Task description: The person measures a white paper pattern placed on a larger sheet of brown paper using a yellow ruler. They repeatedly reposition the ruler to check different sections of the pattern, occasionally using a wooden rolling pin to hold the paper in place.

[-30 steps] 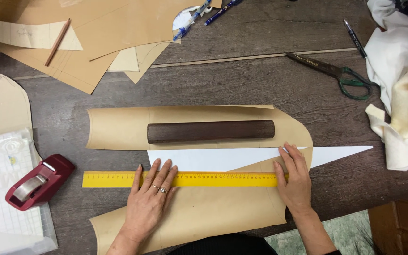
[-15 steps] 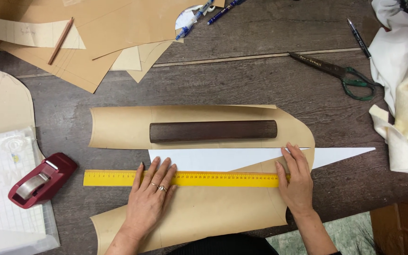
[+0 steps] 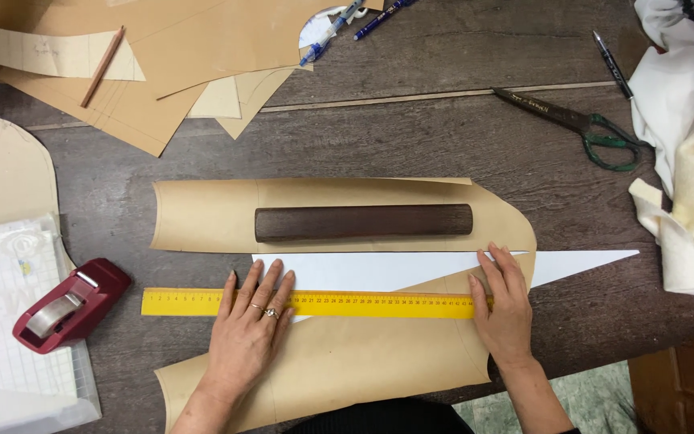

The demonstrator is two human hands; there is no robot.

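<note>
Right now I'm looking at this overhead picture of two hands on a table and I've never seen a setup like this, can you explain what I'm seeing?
There is no machine here: a person works with bare hands, filmed by a camera worn on the head and looking down. The left hand lies flat on a yellow ruler. The right hand presses flat at the ruler's other end. Neither hand grips anything. The ruler lies across tan pattern paper and a long white paper wedge. A dark wooden bar weighs down the upper tan sheet. Around them on the wooden table are a red tape dispenser, green-handled scissors, pens, a pencil and white cloth.
</note>
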